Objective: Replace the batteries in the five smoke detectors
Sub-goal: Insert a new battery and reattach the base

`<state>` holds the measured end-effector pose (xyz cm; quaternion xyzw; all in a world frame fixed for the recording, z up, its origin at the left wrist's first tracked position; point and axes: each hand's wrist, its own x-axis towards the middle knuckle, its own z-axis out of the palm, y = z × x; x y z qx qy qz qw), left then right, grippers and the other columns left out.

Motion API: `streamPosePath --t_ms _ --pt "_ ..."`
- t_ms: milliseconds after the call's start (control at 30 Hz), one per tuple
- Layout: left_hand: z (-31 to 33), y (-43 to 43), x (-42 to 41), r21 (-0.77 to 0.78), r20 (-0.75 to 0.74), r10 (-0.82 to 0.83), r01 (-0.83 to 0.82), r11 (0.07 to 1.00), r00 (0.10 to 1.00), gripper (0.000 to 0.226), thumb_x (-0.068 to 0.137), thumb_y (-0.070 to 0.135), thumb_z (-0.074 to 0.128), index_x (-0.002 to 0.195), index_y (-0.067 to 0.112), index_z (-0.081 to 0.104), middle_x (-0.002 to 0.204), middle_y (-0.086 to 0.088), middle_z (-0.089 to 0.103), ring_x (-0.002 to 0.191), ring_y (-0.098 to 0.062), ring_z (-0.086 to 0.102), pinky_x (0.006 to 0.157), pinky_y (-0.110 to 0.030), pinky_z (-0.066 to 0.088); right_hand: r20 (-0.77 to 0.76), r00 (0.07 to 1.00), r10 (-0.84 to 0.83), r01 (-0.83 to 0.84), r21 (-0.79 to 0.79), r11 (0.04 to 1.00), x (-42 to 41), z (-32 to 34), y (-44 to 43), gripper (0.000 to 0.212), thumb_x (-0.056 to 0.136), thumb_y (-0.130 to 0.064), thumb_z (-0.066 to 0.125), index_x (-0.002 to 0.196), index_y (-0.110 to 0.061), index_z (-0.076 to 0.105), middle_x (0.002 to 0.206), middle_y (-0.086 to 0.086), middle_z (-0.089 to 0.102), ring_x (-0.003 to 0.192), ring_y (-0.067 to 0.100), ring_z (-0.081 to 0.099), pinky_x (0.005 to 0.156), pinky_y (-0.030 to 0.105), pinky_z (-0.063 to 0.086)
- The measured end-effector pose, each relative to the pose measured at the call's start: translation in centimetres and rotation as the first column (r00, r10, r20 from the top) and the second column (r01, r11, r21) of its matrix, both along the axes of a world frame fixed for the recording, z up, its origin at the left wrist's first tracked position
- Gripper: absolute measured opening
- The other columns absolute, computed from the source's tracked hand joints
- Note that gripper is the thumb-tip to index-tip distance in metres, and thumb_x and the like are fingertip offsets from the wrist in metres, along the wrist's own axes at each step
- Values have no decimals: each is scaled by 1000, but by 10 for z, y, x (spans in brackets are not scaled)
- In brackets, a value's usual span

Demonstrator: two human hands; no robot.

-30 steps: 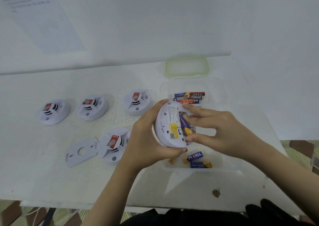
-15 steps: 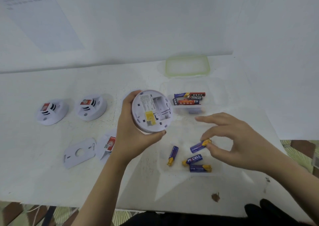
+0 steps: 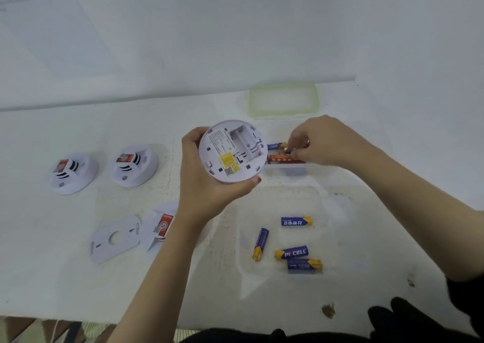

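My left hand [image 3: 207,188] holds a white smoke detector [image 3: 232,151] above the table, its underside turned to me and its battery bay empty. My right hand [image 3: 322,141] reaches into the far clear tray [image 3: 288,171] and pinches a battery [image 3: 289,150] among the red and blue ones lying there. Several blue-and-yellow batteries [image 3: 292,252] lie in the near clear tray [image 3: 243,264]. Two detectors [image 3: 72,172] [image 3: 133,165] sit face up at the left. Another detector [image 3: 161,224] lies partly behind my left forearm, with a detached mounting plate [image 3: 115,238] beside it.
A green-rimmed container lid [image 3: 284,99] lies at the back of the white table [image 3: 52,277], close to the wall. A small brown speck [image 3: 328,310] marks the table near its front edge. My dark clothing shows at the bottom right.
My right hand let go of a blue battery in the near tray and moved up to the far tray, closing on a battery there. My left hand kept the detector raised.
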<state>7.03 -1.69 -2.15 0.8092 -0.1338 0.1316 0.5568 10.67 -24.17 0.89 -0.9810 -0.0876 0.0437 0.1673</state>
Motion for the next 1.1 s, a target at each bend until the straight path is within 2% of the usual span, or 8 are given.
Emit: streamPosePath --t_ms 233,400,533,600,667,733,900,1100 --pt "-10 2 10 55 16 0 0 998 1000 92 47 35 87 121 25 33 115 19 46 107 5 53 82 -9 46 -43 999 21 -26 -123 992 12 -4 8 12 79 -31 69 87 -22 69 89 -6 65 83 18 59 71 27 41" --pt "-12 0 17 78 13 -17 16 997 1000 94 47 46 82 124 25 32 117 20 46 109 7 51 85 -8 45 -79 996 -28 54 346 937 12 -5 -1 8 78 -17 71 84 -18 66 82 -5 65 72 11 59 67 25 48" --pt "-15 -1 22 117 8 -38 37 992 999 103 49 49 81 135 30 30 124 27 46 118 6 48 96 -10 43 49 996 -77 15 742 670 4 1 -4 13 82 -6 69 89 -17 67 79 3 70 67 13 64 73 25 53" --pt "-15 -3 23 156 15 -34 31 987 999 104 49 53 80 137 30 31 126 26 45 120 3 48 98 -14 44 119 988 -95 -48 836 547 -2 6 -3 17 85 -4 66 94 -17 69 74 0 70 64 13 63 72 24 53" --pt "-13 -6 24 199 36 -39 31 979 999 101 49 54 79 135 32 32 126 25 46 118 -1 50 98 -19 46 162 983 -82 -98 854 510 -5 11 1 19 85 -5 66 97 -20 68 69 -5 69 64 17 63 69 27 53" --pt "-10 -9 26 233 64 -57 40 972 996 98 50 53 80 134 32 32 125 24 47 117 -4 51 98 -28 47 193 980 -57 -135 840 525 -7 13 6 18 83 -9 67 97 -20 67 71 -4 70 66 25 63 68 34 51" --pt "-3 -15 30 288 118 -98 61 956 988 97 53 52 81 134 24 36 124 11 52 115 -13 54 94 -43 50 387 922 21 -288 646 706 -9 17 13 15 82 -7 66 93 -16 65 79 -14 65 70 6 60 68 22 48" --pt "7 -16 31 296 148 -128 80 952 981 97 53 52 79 134 17 38 126 5 52 115 -16 55 94 -41 51 427 904 25 -315 623 716 -5 14 12 13 84 -6 67 94 -15 65 82 -9 66 71 8 60 70 29 49"
